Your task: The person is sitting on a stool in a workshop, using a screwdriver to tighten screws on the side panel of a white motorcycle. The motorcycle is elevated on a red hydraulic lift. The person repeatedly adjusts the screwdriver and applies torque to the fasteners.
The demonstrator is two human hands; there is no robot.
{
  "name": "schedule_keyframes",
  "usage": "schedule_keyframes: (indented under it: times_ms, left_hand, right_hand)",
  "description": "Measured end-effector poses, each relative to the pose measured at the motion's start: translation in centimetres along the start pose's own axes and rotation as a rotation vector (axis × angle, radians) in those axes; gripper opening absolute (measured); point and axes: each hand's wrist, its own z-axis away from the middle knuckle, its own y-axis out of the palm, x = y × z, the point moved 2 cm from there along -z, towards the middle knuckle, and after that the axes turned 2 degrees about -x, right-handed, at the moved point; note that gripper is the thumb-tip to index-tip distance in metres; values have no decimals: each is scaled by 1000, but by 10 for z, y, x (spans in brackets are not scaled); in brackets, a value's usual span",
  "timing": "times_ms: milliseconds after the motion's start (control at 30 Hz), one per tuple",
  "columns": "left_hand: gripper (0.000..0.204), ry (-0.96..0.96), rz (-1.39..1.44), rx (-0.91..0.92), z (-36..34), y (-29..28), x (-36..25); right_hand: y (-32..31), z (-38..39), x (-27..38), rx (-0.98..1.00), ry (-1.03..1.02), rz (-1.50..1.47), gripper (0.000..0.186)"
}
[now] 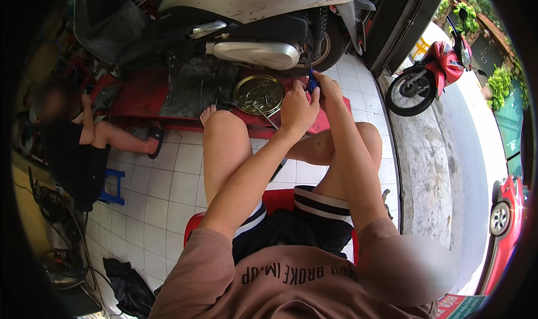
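Note:
A screwdriver [312, 82] with a blue handle and a thin dark shaft points up toward the rear of a scooter [255, 54]. My right hand [329, 89] is closed around the handle. Close against it, my left hand [300, 109] has its fingers curled at the handle's left and lower side; part of its grip is hidden. The shaft's tip lies near the rear wheel [330, 44] and the silver engine cover, and what it touches is too small to tell. Just left of my hands, a round metal tray [238, 98] holds several small metal parts.
The scooter stands on a red platform [190, 125] with a dark metal plate. At the left, another person [67, 128] sits near a blue stool [115, 187]. A red motorbike [431, 75] is parked outside at the right. My knees flank my forearms.

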Motion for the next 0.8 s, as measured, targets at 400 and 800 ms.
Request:
schedule_keyframes:
  times_ms: [400, 800]
  left_hand:
    - [23, 117, -27, 88, -5, -10, -2]
    - [27, 66, 25, 34, -1, -2, 1]
  right_hand:
    - [6, -3, -6, 133, 10, -85, 22]
    - [3, -2, -4, 212, 22, -78, 21]
